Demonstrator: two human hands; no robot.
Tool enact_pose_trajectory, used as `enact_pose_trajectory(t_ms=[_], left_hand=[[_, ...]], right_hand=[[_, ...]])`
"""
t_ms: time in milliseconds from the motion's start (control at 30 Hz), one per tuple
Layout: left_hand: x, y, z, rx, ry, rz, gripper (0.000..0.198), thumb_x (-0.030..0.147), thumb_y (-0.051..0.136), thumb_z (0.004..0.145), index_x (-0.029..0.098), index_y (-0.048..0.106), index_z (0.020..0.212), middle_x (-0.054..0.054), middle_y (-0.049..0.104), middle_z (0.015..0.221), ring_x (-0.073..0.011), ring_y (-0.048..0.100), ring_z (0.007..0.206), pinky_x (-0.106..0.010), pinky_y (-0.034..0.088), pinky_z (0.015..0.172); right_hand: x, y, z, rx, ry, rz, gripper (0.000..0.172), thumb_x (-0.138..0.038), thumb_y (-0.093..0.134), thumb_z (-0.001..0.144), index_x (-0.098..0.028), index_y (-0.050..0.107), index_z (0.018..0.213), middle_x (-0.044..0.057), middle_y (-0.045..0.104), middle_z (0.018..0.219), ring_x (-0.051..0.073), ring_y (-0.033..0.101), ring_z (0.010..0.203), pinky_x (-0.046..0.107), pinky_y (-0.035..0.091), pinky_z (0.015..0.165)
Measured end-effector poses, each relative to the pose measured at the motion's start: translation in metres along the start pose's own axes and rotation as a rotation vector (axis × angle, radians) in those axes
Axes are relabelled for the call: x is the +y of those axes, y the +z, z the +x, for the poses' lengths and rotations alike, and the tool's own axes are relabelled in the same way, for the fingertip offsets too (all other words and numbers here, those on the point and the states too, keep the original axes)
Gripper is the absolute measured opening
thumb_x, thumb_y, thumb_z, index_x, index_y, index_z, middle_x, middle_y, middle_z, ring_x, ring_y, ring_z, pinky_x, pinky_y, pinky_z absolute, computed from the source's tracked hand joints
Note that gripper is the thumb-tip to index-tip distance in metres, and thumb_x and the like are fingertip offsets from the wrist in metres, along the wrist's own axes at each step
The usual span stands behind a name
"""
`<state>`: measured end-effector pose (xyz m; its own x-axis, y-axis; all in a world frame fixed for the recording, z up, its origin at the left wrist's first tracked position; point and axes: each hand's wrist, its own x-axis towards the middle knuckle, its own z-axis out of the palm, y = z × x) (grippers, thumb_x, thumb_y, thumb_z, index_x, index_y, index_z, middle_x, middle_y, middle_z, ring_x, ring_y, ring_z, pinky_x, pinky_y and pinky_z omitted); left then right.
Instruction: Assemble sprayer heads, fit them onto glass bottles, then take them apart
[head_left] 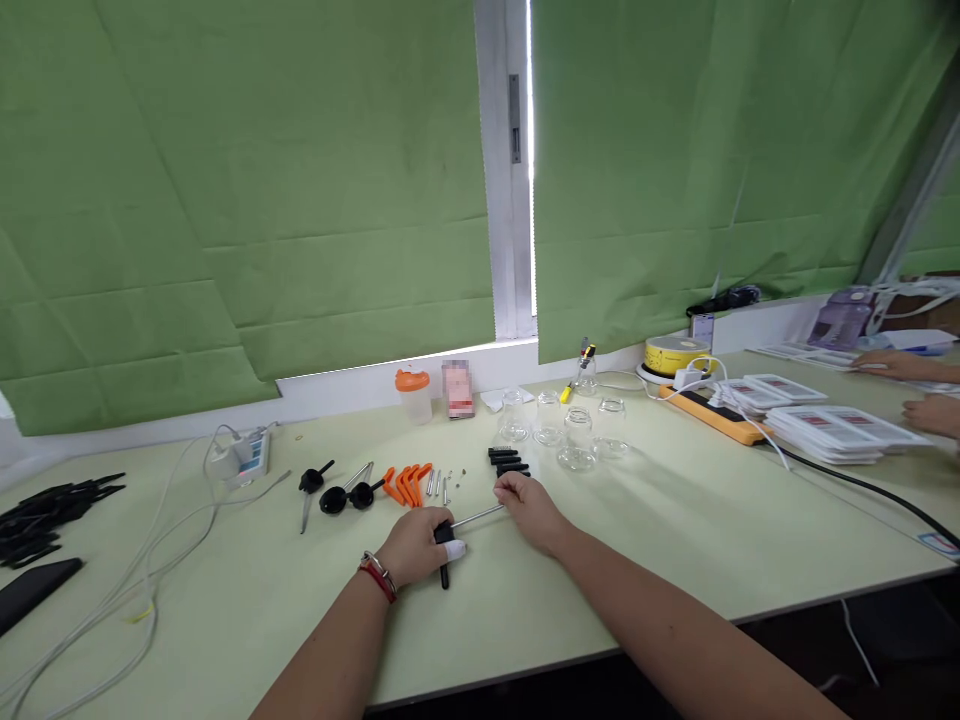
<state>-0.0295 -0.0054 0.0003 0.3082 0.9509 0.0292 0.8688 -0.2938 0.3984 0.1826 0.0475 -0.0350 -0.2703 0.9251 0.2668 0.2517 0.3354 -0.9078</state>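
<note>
Left hand (416, 545) closed around a black-handled tool (445, 545), resting low on the bench (675, 540). Right hand (529, 505) pinching the far end of the tool's thin metal rod (480, 516), fingers curled, little else held. Close behind: loose screws (437, 484), orange clips (405, 483), small black parts (508, 460), glass jars (576, 432). Likely risks: rod slipping free from a light pinch; a sideways sweep of the wrist scattering the screws or knocking a jar over.
</note>
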Motion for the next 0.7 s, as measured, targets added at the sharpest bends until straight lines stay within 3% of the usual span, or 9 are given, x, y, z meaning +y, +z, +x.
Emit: enact_pose_trajectory(t_ms=[200, 400, 700], left_hand=[[-0.002, 0.004, 0.002, 0.037, -0.044, 0.004, 0.022, 0.040, 0.060, 0.067, 0.018, 0.057, 0.070, 0.002, 0.052, 0.062, -0.0130, 0.046, 0.059, -0.022, 0.028, 0.052], [-0.006, 0.005, 0.003, 0.042, -0.049, -0.037, 0.023, 0.041, 0.059, 0.068, 0.018, 0.058, 0.072, 0.003, 0.051, 0.062, -0.0124, 0.045, 0.058, -0.022, 0.029, 0.052], [-0.007, 0.006, 0.002, 0.036, -0.035, -0.086, 0.024, 0.041, 0.060, 0.068, 0.018, 0.059, 0.074, 0.003, 0.051, 0.063, -0.0124, 0.045, 0.059, -0.021, 0.030, 0.053]], right_hand=[[0.010, -0.012, 0.005, -0.127, 0.238, 0.382, 0.014, -0.030, 0.058, 0.073, -0.017, 0.055, 0.079, -0.001, 0.057, 0.068, 0.006, 0.037, 0.048, 0.020, 0.028, 0.046], [0.010, -0.016, 0.004, -0.161, 0.250, 0.391, 0.013, -0.022, 0.065, 0.066, -0.015, 0.058, 0.075, 0.002, 0.061, 0.068, 0.006, 0.039, 0.048, 0.019, 0.027, 0.044], [0.011, -0.015, 0.003, -0.162, 0.238, 0.364, 0.013, -0.020, 0.063, 0.066, -0.015, 0.060, 0.078, 0.002, 0.061, 0.069, 0.006, 0.039, 0.048, 0.020, 0.029, 0.045]])
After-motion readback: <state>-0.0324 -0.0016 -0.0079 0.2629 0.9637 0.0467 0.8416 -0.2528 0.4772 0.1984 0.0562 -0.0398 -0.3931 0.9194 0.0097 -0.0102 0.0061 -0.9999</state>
